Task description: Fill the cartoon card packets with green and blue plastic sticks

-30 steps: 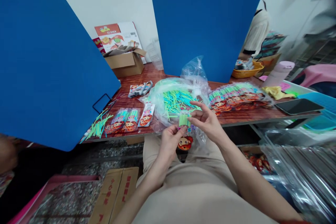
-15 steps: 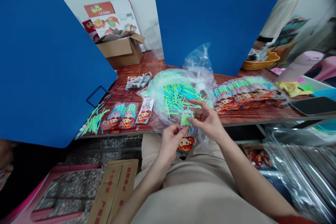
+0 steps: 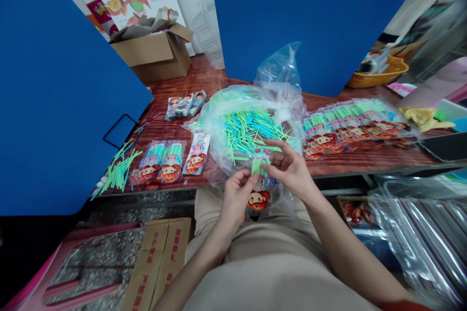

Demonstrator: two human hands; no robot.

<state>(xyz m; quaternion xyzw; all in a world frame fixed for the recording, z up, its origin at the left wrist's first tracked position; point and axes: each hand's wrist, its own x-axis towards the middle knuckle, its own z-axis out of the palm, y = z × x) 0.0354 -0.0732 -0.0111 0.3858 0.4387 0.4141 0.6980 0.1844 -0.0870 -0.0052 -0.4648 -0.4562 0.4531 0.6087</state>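
Fingers [image 3: 243, 182] pinch a clear packet [image 3: 261, 185] (cartoon face [image 3: 258, 199]), probably holding green sticks [image 3: 257, 165].

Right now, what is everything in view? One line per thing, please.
packet: one, clear, green sticks inside, held at near edge of table
loose sticks: many, green and blue, in clear bag on table
filled packets: one row, count unclear, table right
near packets: three, table's front left
far packets: small pile, behind those
stray sticks: one bunch, green, table's left end
panels: two, blue, upright on table
cardboard box: one, brown, far left
basket: one, yellow, far right
left hand: one, grips packet
right hand: one, fingertips at packet's top
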